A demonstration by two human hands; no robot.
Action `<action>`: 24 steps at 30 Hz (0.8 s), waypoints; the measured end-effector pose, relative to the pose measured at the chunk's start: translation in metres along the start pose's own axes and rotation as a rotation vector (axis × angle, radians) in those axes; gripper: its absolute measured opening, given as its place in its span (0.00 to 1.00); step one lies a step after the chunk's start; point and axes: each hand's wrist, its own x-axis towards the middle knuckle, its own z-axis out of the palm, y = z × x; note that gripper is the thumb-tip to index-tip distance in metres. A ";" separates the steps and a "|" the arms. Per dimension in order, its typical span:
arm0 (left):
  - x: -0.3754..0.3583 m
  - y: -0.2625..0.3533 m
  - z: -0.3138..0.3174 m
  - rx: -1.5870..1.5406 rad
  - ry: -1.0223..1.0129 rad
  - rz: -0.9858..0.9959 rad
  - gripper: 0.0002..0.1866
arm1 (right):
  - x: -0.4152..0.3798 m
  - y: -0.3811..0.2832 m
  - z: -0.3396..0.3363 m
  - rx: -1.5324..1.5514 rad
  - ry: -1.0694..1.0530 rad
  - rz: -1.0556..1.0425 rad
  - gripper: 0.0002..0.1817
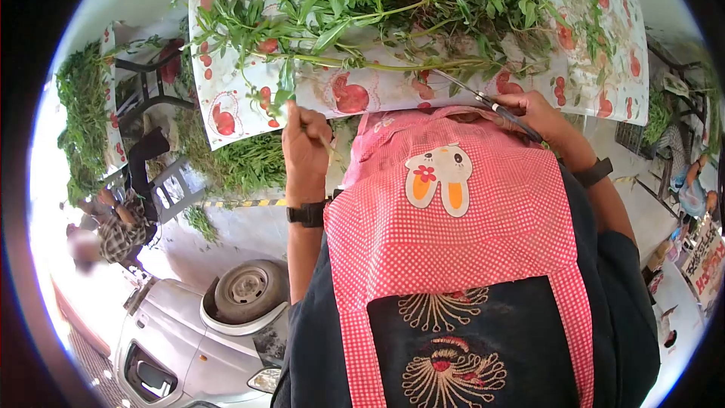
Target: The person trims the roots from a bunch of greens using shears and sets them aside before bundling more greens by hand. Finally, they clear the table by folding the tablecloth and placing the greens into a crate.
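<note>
My left hand (306, 136) is closed in a pinch at the table's near edge. It holds a small leafy sprig (285, 81), with leaves sticking up past the fingers and a thin stem hanging below. On the right, my right hand (532, 115) wraps round the dark handles of a pair of scissors (483, 100), whose blades point up and left towards the plants. A heap of long-stemmed green plants (423, 4), some with roots, lies across the table (249, 98), which has a white cover printed with red fruit. One long stem runs along the heap's near side.
More cut greenery (249, 162) lies on the floor to the left. Another table piled with plants (81, 121) stands beyond, near a dark chair (155, 83) and a seated person (124, 227). A silver car (181, 340) is at lower left. Another person (691, 189) is at far right.
</note>
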 end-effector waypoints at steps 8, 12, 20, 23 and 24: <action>0.052 -0.019 0.028 0.403 0.144 -0.073 0.23 | -0.017 0.010 0.019 0.115 0.041 0.069 0.27; 0.076 -0.019 0.026 0.302 0.227 -0.165 0.17 | -0.019 0.003 0.029 0.140 0.073 0.059 0.28; 0.053 0.002 0.041 0.291 -0.123 -0.237 0.18 | -0.017 -0.045 0.048 -0.145 0.266 -0.230 0.30; 0.057 0.010 0.022 0.268 -0.204 -0.288 0.19 | -0.011 -0.058 0.046 -0.210 0.303 -0.368 0.31; 0.055 0.010 0.027 0.268 -0.205 -0.287 0.19 | -0.011 -0.061 0.041 -0.285 0.266 -0.302 0.31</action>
